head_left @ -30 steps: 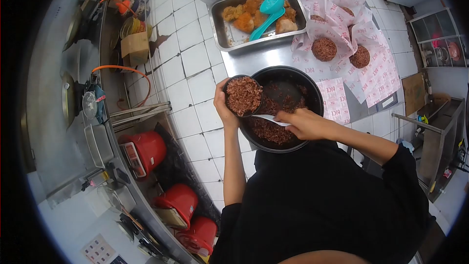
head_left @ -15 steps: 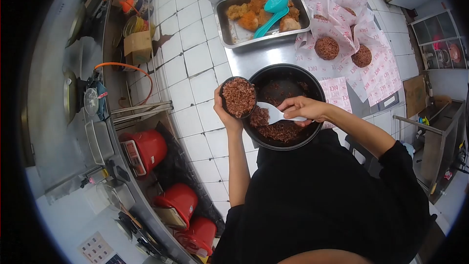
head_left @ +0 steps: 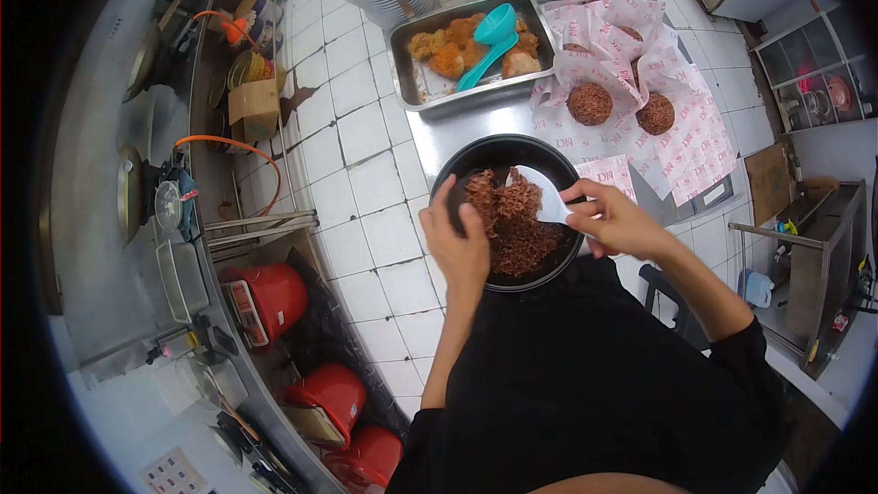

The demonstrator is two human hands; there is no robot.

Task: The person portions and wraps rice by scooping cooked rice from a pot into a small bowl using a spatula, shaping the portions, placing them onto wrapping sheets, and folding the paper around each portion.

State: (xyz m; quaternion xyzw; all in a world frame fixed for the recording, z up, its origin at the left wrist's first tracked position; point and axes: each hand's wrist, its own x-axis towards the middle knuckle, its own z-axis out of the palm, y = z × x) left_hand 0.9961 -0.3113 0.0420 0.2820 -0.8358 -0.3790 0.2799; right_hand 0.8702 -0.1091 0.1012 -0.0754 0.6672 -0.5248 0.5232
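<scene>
Steel surface [head_left: 453, 126] lies ahead of the left hand [head_left: 462, 252], which I log curled round a dark cup [head_left: 457, 201], right hand [head_left: 622, 224] gripping a white paddle [head_left: 549, 201], rice [head_left: 526, 247] in the pot [head_left: 498, 152] between; I judge scooping underway, next needing cup steadied against paddle.

Open gap between pot [head_left: 512, 148] and tray [head_left: 476, 94]

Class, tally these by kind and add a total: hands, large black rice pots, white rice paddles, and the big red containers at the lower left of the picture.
Hands: 2 (left hand and right hand)
Large black pot: 1
White paddle: 1
Big red containers: 3
Total: 7
</scene>
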